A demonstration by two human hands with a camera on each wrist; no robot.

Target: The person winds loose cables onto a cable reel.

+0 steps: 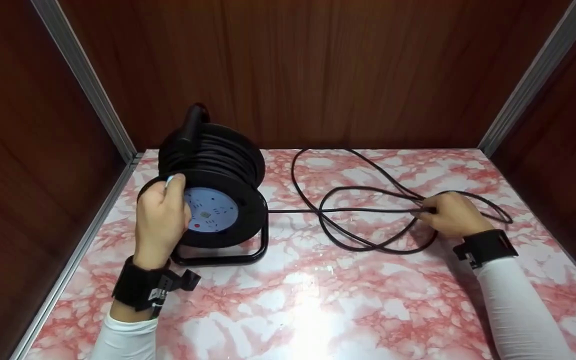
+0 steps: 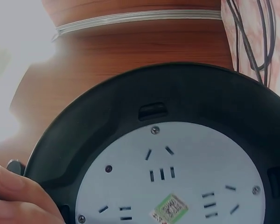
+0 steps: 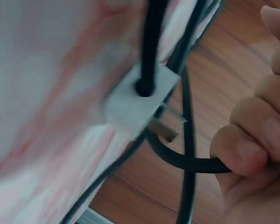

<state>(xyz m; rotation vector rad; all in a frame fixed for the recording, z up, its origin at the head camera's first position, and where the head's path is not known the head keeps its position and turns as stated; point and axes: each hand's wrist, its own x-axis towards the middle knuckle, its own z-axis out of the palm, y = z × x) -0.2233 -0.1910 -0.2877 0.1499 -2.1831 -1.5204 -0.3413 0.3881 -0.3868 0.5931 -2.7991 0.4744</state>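
Toward nine o'clock on the marbled table [image 1: 248, 310], we see the black cable reel [image 1: 208, 175] standing on its frame [image 1: 223, 260], gripped at the nine o'clock edge of its socket face [image 1: 215, 207] by the left hand [image 1: 163, 215], fingers curled. Toward three o'clock, beside loose loops, we see the right hand [image 1: 450, 215] pinching the cable [image 1: 320, 212].

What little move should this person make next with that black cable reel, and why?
I'd guess the left hand should turn the reel slightly while the right hand guides the cable in. The left hand holds the reel near its rim, one strand runs nearly straight to the right hand, and loose loops lie on the table.
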